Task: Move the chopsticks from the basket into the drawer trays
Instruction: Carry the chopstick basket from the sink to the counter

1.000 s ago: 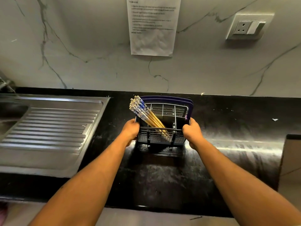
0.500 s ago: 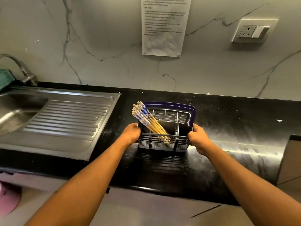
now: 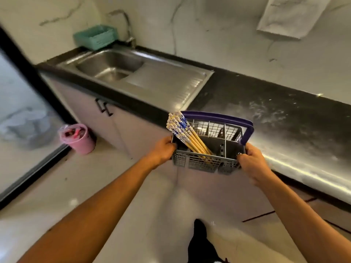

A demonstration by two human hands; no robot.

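Basket (image 3: 207, 162): lifted off the black counter (image 3: 266, 103) since a second ago — now carried in front of its edge.
Grip: left hand (image 3: 163, 150) and right hand (image 3: 250, 164) curled round its ends.
Chopsticks (image 3: 182, 130): leaning in its left compartment.
Meaning: transport begun — no drawer visible yet.

Open floor (image 3: 117, 186) beside pink bin (image 3: 77, 138)

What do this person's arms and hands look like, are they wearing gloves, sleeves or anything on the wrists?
Both arms are bare from the bottom edge of the picture to the fingers: no sleeves show. The left hand and right hand wear no gloves, and no watch, bracelet or ring is visible on them.
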